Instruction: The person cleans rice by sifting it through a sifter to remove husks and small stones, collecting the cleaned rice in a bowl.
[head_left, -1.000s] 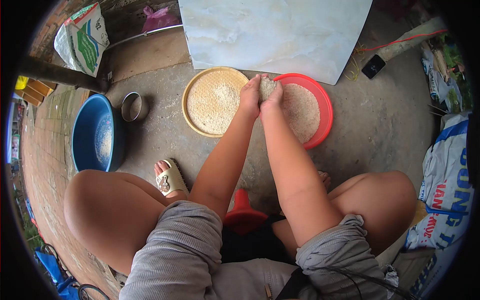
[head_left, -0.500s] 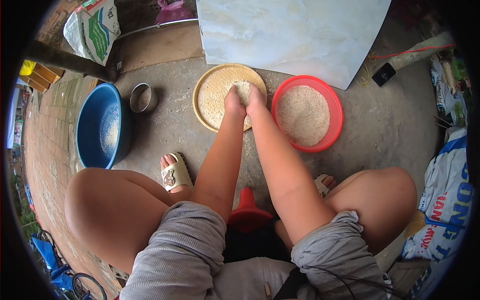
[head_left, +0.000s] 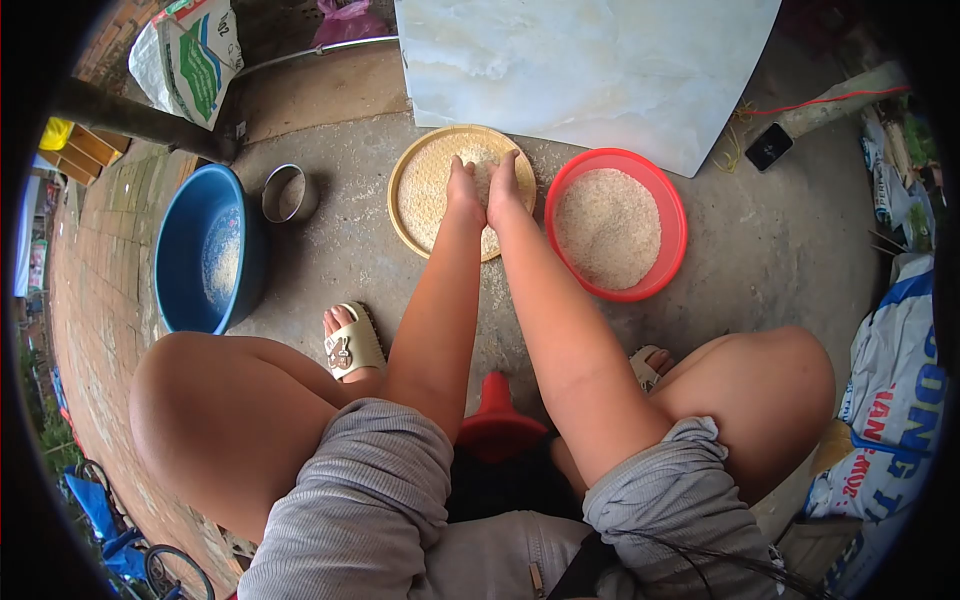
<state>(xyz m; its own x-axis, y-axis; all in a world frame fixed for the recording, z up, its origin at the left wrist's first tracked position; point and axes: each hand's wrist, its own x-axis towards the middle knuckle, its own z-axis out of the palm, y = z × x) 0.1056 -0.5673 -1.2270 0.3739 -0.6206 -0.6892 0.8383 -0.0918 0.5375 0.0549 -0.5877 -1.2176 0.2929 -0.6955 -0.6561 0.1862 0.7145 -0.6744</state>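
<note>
My left hand point(head_left: 463, 188) and my right hand point(head_left: 506, 185) are cupped side by side, their inner edges touching, over a round woven tray point(head_left: 394, 205). Pale rice grains point(head_left: 483, 180) lie in the hollow between the palms, held by both hands. More rice point(head_left: 425, 200) covers the tray beneath them. Right of the tray, close to my right wrist, stands a red basin point(head_left: 676, 235) with a broad heap of rice point(head_left: 605, 225) inside.
On the left are a blue basin point(head_left: 180, 270) with some rice and a metal pot point(head_left: 308, 200). A marbled board point(head_left: 590, 70) leans behind the tray. A phone point(head_left: 768, 148) lies at right, printed sacks point(head_left: 890, 400) below it. Grains are scattered on the concrete floor point(head_left: 350, 220).
My cupped hands have shifted slightly away from me and tilted, with the fingers more spread at the tips. The basins and tray stay put.
</note>
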